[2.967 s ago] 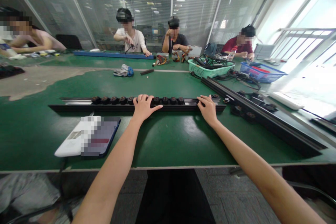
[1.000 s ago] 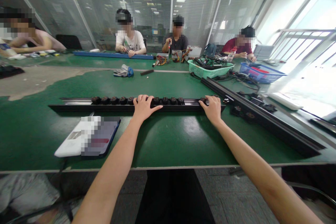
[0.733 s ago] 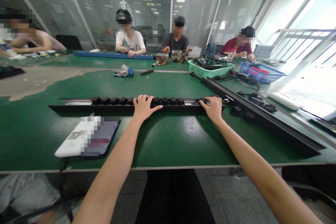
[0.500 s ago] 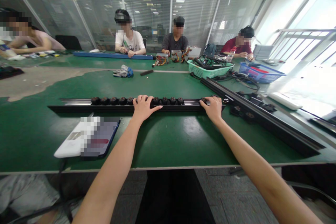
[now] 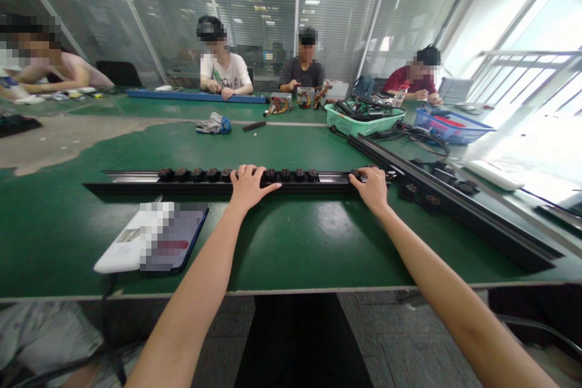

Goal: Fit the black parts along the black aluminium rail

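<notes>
A long black rail (image 5: 300,188) lies crosswise on the green table, with several black round parts (image 5: 197,175) lined up in its channel. My left hand (image 5: 248,187) is laid over the middle of the rail, fingers across the row and thumb stretched to the right along the near side. It grips the rail there and hides some of the parts. Close to the rail's right end, my right hand (image 5: 373,187) curls its fingers and thumb around a dark round part (image 5: 362,174), which they mostly cover. Between the hands, a bare silvery stretch of channel shows.
A second black rail (image 5: 459,206) slants across the right side. A white device (image 5: 130,242) and a tablet-like pad (image 5: 182,242) lie at front left. Beyond are grey gloves (image 5: 213,124), a green basket (image 5: 359,124) of cables and a blue basket (image 5: 454,127). Several people sit opposite.
My right hand has shifted slightly to the right along the rail. My left hand stays in place. Across the table, a person in dark grey has moved a hand a little.
</notes>
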`<state>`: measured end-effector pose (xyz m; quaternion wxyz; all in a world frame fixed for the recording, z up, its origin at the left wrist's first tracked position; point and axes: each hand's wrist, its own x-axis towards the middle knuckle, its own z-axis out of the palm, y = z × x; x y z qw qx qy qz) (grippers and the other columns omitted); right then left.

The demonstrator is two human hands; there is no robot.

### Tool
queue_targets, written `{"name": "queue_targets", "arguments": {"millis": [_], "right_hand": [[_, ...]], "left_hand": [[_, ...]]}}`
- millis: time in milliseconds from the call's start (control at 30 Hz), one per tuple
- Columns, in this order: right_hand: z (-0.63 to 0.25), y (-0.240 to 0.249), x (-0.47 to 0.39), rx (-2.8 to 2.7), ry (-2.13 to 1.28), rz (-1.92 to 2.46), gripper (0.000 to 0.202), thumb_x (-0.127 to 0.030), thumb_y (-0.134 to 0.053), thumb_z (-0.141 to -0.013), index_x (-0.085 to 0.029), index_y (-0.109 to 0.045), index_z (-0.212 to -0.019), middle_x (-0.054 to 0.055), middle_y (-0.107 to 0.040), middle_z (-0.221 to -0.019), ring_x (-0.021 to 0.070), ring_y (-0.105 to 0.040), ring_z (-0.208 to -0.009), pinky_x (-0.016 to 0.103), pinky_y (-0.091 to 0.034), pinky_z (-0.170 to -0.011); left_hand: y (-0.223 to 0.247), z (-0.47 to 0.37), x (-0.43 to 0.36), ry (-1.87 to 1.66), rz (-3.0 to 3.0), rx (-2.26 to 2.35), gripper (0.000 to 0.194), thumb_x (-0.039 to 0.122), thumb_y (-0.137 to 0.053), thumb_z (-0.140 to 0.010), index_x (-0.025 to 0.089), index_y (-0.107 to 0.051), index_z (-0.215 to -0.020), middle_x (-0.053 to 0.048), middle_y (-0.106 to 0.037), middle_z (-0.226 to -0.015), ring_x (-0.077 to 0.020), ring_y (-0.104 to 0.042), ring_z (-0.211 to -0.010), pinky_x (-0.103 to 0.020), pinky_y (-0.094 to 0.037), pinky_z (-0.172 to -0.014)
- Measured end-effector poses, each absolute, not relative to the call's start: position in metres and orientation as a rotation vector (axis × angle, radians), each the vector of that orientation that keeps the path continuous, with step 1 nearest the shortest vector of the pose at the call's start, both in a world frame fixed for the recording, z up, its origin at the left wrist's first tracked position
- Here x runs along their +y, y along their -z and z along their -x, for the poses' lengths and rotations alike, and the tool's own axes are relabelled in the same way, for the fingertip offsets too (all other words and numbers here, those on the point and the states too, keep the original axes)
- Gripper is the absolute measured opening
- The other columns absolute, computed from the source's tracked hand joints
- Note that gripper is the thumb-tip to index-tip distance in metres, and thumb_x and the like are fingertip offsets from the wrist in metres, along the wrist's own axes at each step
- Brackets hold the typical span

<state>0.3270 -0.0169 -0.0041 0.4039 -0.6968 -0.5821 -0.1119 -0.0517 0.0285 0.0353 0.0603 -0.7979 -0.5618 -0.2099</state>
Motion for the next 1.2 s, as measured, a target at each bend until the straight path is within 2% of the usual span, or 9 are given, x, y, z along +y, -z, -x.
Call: {"name": "queue_targets", "arguments": {"millis": [233, 367, 633, 1200], "right_hand": [[-0.3284, 0.0019, -0.0169, -1.519, 0.354, 1.810, 0.031, -0.050, -0.058, -0.089, -0.020, -0.068, -0.093, 0.014, -0.065, -0.100, 0.0306, -0.051, -0.100, 0.044, -0.040, -0.096], [-0.3247, -0.0010, -0.0145, -1.497, 0.356, 1.877, 0.032, -0.053, -0.057, -0.090, -0.021, -0.065, -0.091, 0.012, -0.066, -0.091, 0.0311, -0.051, -0.097, 0.044, -0.040, -0.093], [-0.3194, -0.0020, -0.0103, -1.458, 0.327, 1.879, 0.027, -0.049, -0.056, -0.088, -0.022, -0.061, -0.087, 0.011, -0.064, -0.083, 0.0312, -0.050, -0.094, 0.044, -0.040, -0.088], [-0.3261, -0.0015, -0.0098, -1.446, 0.278, 1.880, 0.026, -0.048, -0.055, -0.089, -0.022, -0.059, -0.085, 0.009, -0.064, -0.084, 0.0300, -0.049, -0.096, 0.045, -0.034, -0.091]], "left_hand": [[-0.0346, 0.0513, 0.0289, 0.654, 2.419, -1.694, 0.066, 0.075, -0.052, -0.089, 0.025, -0.064, -0.130, -0.016, -0.059, -0.134, -0.0368, -0.041, -0.130, -0.054, -0.028, -0.110], [-0.0353, 0.0513, 0.0290, 0.635, 2.417, -1.704, 0.067, 0.076, -0.051, -0.089, 0.025, -0.063, -0.131, -0.016, -0.058, -0.135, -0.0366, -0.040, -0.130, -0.054, -0.028, -0.110], [-0.0386, 0.0511, 0.0255, 0.618, 2.422, -1.712, 0.067, 0.076, -0.051, -0.089, 0.026, -0.063, -0.132, -0.015, -0.058, -0.136, -0.0361, -0.040, -0.131, -0.053, -0.029, -0.110], [-0.0417, 0.0489, 0.0227, 0.609, 2.439, -1.736, 0.066, 0.075, -0.051, -0.090, 0.025, -0.063, -0.132, -0.016, -0.057, -0.137, -0.0363, -0.038, -0.132, -0.053, -0.027, -0.111]]}}
